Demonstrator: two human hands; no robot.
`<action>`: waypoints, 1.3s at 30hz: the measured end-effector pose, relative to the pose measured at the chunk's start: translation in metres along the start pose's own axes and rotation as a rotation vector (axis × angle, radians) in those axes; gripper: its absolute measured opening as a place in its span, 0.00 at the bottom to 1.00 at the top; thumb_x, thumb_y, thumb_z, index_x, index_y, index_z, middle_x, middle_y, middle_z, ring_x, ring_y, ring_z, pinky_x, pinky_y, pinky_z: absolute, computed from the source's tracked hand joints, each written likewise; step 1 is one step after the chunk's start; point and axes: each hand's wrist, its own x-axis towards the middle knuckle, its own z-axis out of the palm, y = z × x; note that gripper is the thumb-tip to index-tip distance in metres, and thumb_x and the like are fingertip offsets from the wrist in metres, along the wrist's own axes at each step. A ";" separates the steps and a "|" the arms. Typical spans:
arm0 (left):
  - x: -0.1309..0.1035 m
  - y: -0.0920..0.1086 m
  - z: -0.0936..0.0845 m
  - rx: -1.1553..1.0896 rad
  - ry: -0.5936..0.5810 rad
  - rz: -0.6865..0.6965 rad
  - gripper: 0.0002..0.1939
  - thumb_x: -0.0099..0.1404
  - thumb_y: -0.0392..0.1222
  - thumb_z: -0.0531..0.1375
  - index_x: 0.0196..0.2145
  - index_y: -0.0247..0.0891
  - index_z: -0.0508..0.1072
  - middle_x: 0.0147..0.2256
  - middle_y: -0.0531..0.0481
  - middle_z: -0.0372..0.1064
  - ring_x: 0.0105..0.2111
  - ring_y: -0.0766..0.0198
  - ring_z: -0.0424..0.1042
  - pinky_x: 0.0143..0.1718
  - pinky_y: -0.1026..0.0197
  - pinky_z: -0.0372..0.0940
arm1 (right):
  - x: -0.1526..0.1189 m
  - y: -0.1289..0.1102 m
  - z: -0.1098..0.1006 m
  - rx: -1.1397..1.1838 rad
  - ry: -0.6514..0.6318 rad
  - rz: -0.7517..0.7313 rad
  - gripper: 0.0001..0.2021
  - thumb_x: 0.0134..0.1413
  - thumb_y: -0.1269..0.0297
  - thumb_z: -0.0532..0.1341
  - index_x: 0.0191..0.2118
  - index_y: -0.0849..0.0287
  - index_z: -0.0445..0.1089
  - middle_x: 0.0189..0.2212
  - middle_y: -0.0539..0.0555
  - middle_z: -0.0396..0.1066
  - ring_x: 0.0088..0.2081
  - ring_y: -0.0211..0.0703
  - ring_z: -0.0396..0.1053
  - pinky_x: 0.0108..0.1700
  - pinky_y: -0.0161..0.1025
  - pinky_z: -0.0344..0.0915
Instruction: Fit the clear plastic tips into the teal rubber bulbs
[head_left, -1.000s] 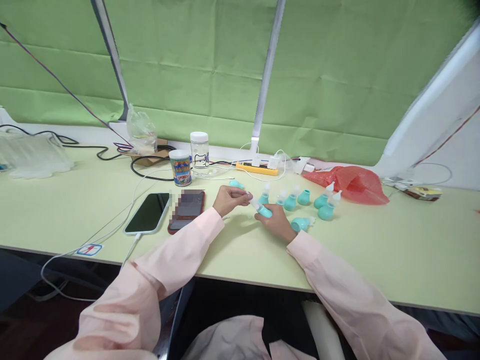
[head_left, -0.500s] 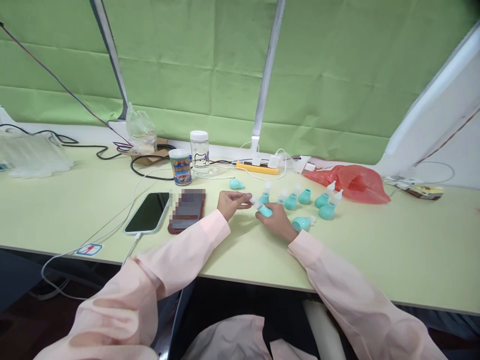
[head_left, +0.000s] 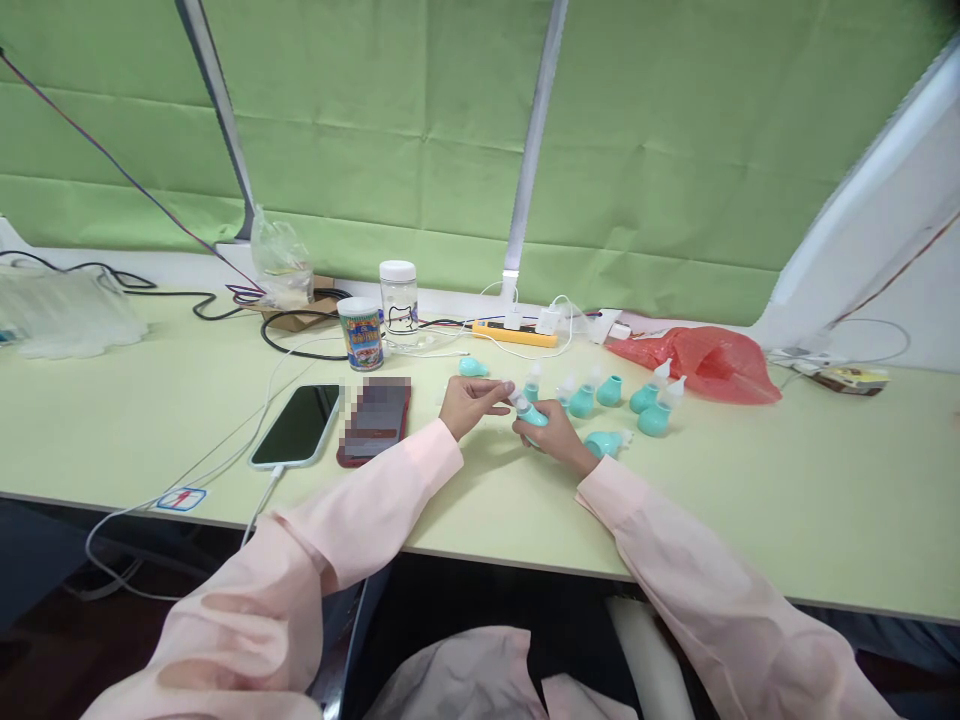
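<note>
My right hand (head_left: 559,437) is closed around the teal bulb of a nasal aspirator (head_left: 533,416), which tilts up toward the left. My left hand (head_left: 471,405) pinches the clear nozzle end (head_left: 518,399) between thumb and fingertips. Just behind my hands stand several more aspirators with teal bulbs, one of them a bare open bulb (head_left: 610,391). Two with white tips, including a nearer aspirator (head_left: 655,419), stand to the right. Another aspirator (head_left: 604,444) lies on its side by my right wrist. A lone teal bulb (head_left: 472,367) lies beyond my left hand.
Two phones, a black-screened phone (head_left: 296,427) and a red-cased phone (head_left: 375,422), lie left of my hands. Behind stand a printed can (head_left: 361,335), a clear jar (head_left: 399,300) and a yellow power strip (head_left: 517,336). A red plastic bag (head_left: 705,365) lies back right. White cables cross the table's left side.
My left hand has shifted slightly right, closer to my right hand. The held aspirator now stands a little more upright. Everything else on the table stays in place.
</note>
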 end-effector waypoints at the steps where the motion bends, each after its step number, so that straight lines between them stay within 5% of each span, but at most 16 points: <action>1: -0.001 0.001 0.002 0.002 -0.011 0.006 0.22 0.40 0.46 0.63 0.32 0.27 0.72 0.30 0.43 0.70 0.31 0.59 0.69 0.33 0.56 0.67 | 0.000 -0.001 0.000 0.007 0.013 -0.009 0.08 0.36 0.67 0.53 0.13 0.63 0.58 0.10 0.46 0.56 0.13 0.29 0.52 0.18 0.30 0.50; 7: 0.002 0.005 0.003 0.052 -0.005 0.070 0.24 0.41 0.44 0.63 0.36 0.26 0.70 0.30 0.42 0.70 0.28 0.61 0.69 0.31 0.57 0.67 | 0.000 -0.001 0.001 0.023 0.063 -0.086 0.11 0.35 0.62 0.58 0.27 0.62 0.61 0.17 0.46 0.61 0.14 0.30 0.56 0.18 0.31 0.54; 12: 0.016 0.010 -0.019 0.094 0.267 0.210 0.25 0.43 0.46 0.61 0.38 0.28 0.68 0.32 0.43 0.70 0.31 0.61 0.69 0.31 0.59 0.67 | 0.000 0.005 0.006 0.055 0.126 -0.050 0.28 0.36 0.58 0.59 0.46 0.60 0.51 0.28 0.52 0.67 0.19 0.34 0.63 0.22 0.35 0.61; 15: 0.022 0.005 -0.028 0.281 0.364 0.308 0.23 0.44 0.47 0.60 0.37 0.30 0.69 0.34 0.44 0.69 0.34 0.61 0.68 0.32 0.61 0.66 | -0.001 0.010 0.009 -0.150 0.143 -0.120 0.21 0.38 0.60 0.58 0.42 0.59 0.58 0.32 0.55 0.67 0.28 0.38 0.65 0.29 0.37 0.63; 19: 0.023 -0.009 -0.027 0.542 0.202 0.305 0.18 0.48 0.44 0.57 0.36 0.33 0.70 0.34 0.46 0.69 0.32 0.65 0.67 0.33 0.62 0.65 | -0.003 0.013 0.012 -0.430 0.025 -0.327 0.08 0.43 0.66 0.55 0.33 0.60 0.66 0.32 0.55 0.68 0.38 0.43 0.63 0.38 0.40 0.59; 24: 0.024 -0.018 -0.026 0.694 0.082 0.256 0.19 0.51 0.43 0.55 0.41 0.34 0.68 0.33 0.46 0.69 0.31 0.66 0.67 0.31 0.64 0.65 | -0.004 0.013 0.011 -0.557 -0.135 -0.391 0.09 0.47 0.70 0.51 0.31 0.60 0.68 0.28 0.53 0.70 0.35 0.43 0.63 0.38 0.39 0.58; 34: 0.029 -0.025 -0.032 0.932 -0.012 0.211 0.14 0.55 0.41 0.49 0.36 0.38 0.70 0.34 0.50 0.69 0.31 0.65 0.66 0.33 0.64 0.62 | -0.001 0.018 0.013 -0.587 -0.111 -0.390 0.12 0.48 0.70 0.51 0.38 0.60 0.67 0.33 0.53 0.69 0.38 0.44 0.62 0.39 0.40 0.58; 39: 0.028 -0.028 -0.033 1.075 -0.032 0.191 0.19 0.50 0.39 0.54 0.42 0.38 0.67 0.35 0.48 0.68 0.29 0.64 0.66 0.35 0.62 0.61 | -0.001 0.018 0.014 -0.599 -0.114 -0.411 0.11 0.48 0.69 0.51 0.37 0.60 0.67 0.32 0.54 0.68 0.37 0.43 0.62 0.39 0.39 0.58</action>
